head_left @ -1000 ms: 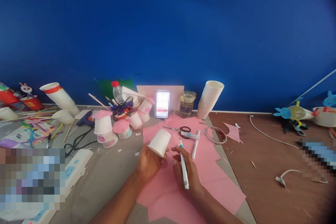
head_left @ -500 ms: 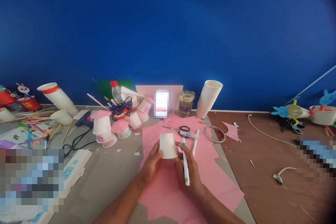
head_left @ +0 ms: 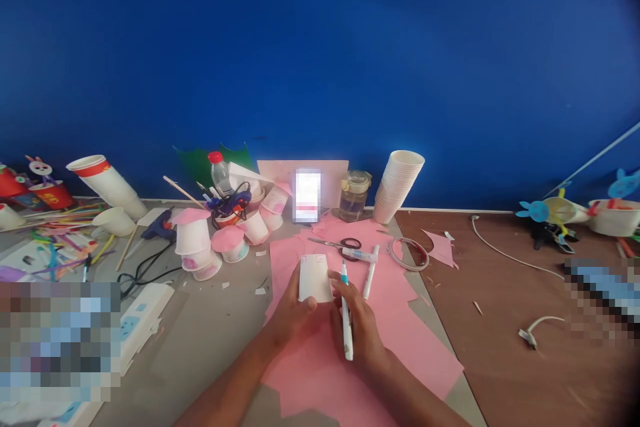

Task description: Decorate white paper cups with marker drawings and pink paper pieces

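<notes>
My left hand (head_left: 293, 310) is closed round a small white paper cup (head_left: 315, 277), held upside down over a sheet of pink paper (head_left: 350, 347). My right hand (head_left: 357, 320) grips a white marker with a teal tip (head_left: 345, 310), tip pointing away from me, while its fingertips touch the cup's right side. Both hands hover just above the pink sheet at the table's middle.
Scissors (head_left: 336, 244), another white marker (head_left: 371, 271) and a tape ring (head_left: 410, 254) lie beyond the hands. A stack of white cups (head_left: 399, 187), a glass jar (head_left: 354, 195), pink-topped cups (head_left: 200, 247), a glue gun (head_left: 159, 227) and a power strip (head_left: 143, 317) crowd the back and left.
The cup has turned from tilted leftward to upright and upside down between both hands. My right hand has moved in and now touches the cup.
</notes>
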Tool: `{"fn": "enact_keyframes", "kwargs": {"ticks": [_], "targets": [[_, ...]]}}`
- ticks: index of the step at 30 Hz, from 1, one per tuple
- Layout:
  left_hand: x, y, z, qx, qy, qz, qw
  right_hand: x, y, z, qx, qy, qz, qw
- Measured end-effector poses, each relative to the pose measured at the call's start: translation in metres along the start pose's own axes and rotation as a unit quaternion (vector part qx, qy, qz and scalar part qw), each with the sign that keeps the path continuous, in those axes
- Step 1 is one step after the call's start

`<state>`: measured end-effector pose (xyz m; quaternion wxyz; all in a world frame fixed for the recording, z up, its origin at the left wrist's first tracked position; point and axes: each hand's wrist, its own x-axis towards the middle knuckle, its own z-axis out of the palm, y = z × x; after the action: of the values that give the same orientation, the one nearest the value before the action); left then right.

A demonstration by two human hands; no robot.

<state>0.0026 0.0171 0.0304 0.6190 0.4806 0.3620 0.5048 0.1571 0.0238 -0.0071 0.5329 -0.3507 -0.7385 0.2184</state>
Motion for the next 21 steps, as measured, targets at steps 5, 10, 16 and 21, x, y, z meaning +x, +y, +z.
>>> {"fn": "enact_keyframes", "kwargs": {"ticks": [5,10,16,21], "targets": [[0.003,-0.001,0.001,-0.030,0.004,-0.015,0.999,0.000,0.000,-0.002,0.011,0.000,-0.006,1.000],[0.002,-0.008,0.000,-0.036,0.032,-0.024,0.999,0.001,0.001,-0.003,0.014,-0.002,-0.003,1.000],[-0.001,-0.013,-0.004,-0.029,0.061,-0.058,0.996,-0.002,0.005,0.000,0.015,0.003,0.009,1.000],[0.001,-0.012,-0.006,-0.018,0.061,-0.066,0.996,0.000,0.004,-0.001,0.033,0.003,0.013,0.999]]}}
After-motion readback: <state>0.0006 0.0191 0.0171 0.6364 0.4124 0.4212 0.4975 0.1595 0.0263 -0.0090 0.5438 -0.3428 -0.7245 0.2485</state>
